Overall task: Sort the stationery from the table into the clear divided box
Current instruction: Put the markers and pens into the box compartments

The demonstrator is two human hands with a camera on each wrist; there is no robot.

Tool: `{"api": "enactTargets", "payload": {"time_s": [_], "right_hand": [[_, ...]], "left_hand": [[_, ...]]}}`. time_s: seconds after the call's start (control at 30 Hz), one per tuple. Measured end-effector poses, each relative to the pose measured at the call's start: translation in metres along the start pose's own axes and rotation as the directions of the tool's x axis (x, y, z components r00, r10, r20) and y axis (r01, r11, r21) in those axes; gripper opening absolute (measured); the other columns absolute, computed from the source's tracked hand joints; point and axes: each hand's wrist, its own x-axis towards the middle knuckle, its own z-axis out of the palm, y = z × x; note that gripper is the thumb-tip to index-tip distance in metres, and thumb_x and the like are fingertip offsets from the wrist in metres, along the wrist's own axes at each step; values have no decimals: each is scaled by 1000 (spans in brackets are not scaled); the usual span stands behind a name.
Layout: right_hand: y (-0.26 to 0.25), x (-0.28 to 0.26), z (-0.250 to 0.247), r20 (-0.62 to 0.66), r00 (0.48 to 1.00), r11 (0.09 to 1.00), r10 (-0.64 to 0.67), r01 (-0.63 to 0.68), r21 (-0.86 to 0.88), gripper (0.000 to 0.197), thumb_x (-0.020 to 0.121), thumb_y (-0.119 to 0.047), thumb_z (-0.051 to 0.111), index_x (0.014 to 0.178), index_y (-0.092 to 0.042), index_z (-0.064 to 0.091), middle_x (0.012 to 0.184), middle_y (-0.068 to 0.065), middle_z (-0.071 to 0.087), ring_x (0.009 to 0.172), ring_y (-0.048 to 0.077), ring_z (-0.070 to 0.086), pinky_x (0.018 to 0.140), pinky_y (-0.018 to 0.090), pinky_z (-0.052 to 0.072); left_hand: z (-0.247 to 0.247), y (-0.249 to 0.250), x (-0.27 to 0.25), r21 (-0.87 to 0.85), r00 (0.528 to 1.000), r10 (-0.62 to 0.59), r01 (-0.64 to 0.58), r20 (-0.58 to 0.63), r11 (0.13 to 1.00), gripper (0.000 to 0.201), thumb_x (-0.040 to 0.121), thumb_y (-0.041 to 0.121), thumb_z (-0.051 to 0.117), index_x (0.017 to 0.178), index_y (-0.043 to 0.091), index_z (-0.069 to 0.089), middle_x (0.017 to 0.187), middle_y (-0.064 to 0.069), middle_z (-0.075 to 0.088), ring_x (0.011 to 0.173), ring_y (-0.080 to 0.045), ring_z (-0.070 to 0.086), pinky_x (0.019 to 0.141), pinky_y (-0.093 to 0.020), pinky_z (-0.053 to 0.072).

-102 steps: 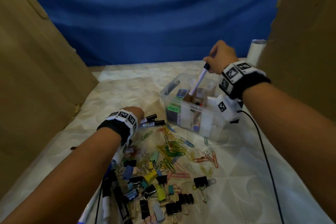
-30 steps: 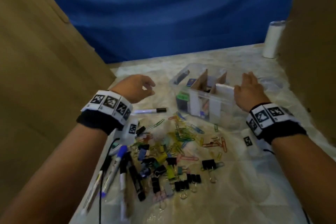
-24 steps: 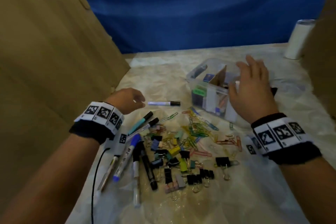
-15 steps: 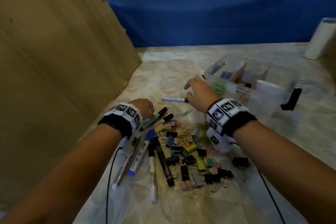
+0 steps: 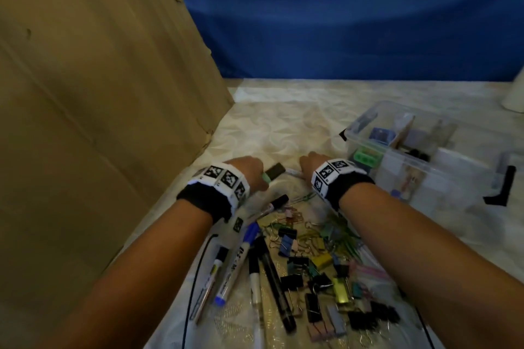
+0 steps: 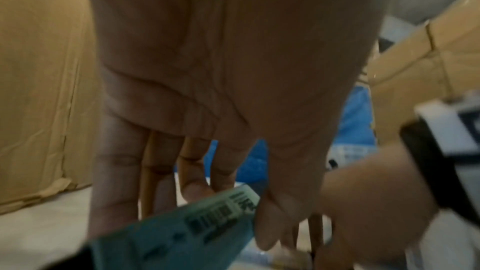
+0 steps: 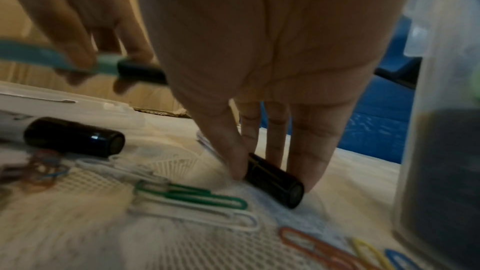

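Note:
My left hand [image 5: 251, 170] pinches a green marker [image 5: 74, 174] with a black cap and holds it just above the table; the left wrist view shows its barrel [image 6: 182, 227] between thumb and fingers. Right beside it, my right hand [image 5: 310, 161] is down on the table. Its thumb and fingers pinch the black cap [image 7: 275, 180] of a white pen [image 5: 292, 172] that lies flat. The clear divided box [image 5: 419, 167] stands to the right of both hands, with several items in its compartments.
Near me lie markers [image 5: 241, 258], a heap of binder clips [image 5: 326, 286] and coloured paper clips [image 7: 192, 198]. A cardboard wall [image 5: 99, 122] closes the left side. Another black-capped marker [image 7: 72, 137] lies by my hands. A black cable [image 5: 195, 278] runs under my left arm.
My right hand left the box and came down left onto the white pen. My left hand picked the green marker up off the table. The view has swung left.

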Motion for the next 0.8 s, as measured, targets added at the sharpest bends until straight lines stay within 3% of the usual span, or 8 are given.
{"api": "enactTargets", "payload": {"time_s": [0.07, 0.17, 0.23, 0.33, 0.5, 0.63, 0.73, 0.8], "right_hand": [[3, -1, -3, 5, 1000, 999, 22, -23, 39, 25, 90, -17, 53, 113, -8, 51, 118, 15, 54, 97, 35, 59, 83, 42, 50], [3, -16, -17, -6, 999, 981, 44, -42, 188, 27, 94, -39, 48, 84, -14, 49, 90, 15, 58, 66, 25, 50, 66, 33, 42], [4, -31, -35, -35, 998, 957, 50, -38, 287, 14, 97, -31, 44, 87, -21, 47, 92, 16, 53, 72, 27, 50, 65, 31, 37], [20, -56, -67, -210, 968, 903, 137, -34, 429, 27, 96, -24, 40, 108, -5, 56, 108, 19, 61, 91, 32, 56, 73, 32, 40], [71, -101, -115, -547, 766, 897, 339, -88, 433, 31, 96, -22, 40, 115, -12, 63, 120, 20, 59, 106, 38, 58, 88, 42, 47], [121, -117, -130, -426, 726, 832, 541, -388, 396, 39, 94, -16, 38, 132, -7, 44, 138, 22, 42, 119, 46, 49, 100, 52, 42], [144, -124, -131, -316, 717, 774, 621, -496, 394, 43, 93, -17, 44, 133, -2, 34, 123, 26, 53, 107, 43, 57, 87, 48, 49], [150, -125, -135, -286, 725, 766, 627, -507, 395, 37, 92, -15, 47, 123, 5, 46, 103, 26, 61, 89, 39, 62, 71, 40, 52]], "left_hand": [[-13, 1, -11, -3, 1000, 11, -11, -9, 1000, 33, 88, 31, 61, 109, 6, 60, 100, -13, 62, 83, -27, 57, 68, -30, 41], [-9, -1, -21, 31, 998, 6, -8, 63, 999, 34, 85, 30, 64, 108, 5, 60, 93, -9, 57, 81, -25, 54, 68, -30, 40], [1, -2, -23, 47, 991, -9, 3, 131, 999, 36, 85, 30, 65, 107, 2, 63, 89, -9, 56, 78, -25, 53, 67, -30, 40], [15, -2, -18, 75, 987, -16, 4, 160, 997, 31, 84, 32, 66, 94, 3, 67, 80, -9, 56, 69, -24, 52, 61, -30, 40], [35, 0, -12, 112, 995, -43, 33, 88, 993, 32, 80, 39, 67, 71, 12, 53, 68, -9, 53, 61, -25, 50, 56, -29, 41], [40, 2, -8, 117, 996, -62, 53, 71, 992, 42, 82, 41, 64, 57, 14, 44, 56, -4, 43, 56, -23, 47, 56, -27, 39], [40, -2, 0, 162, 993, -76, 61, 91, 985, 35, 77, 39, 68, 58, 13, 54, 50, -1, 46, 48, -20, 50, 46, -22, 38], [42, -9, 12, 224, 987, -105, 76, 122, 972, 30, 68, 39, 75, 63, 11, 66, 48, -3, 54, 42, -17, 55, 39, -19, 40]]}}
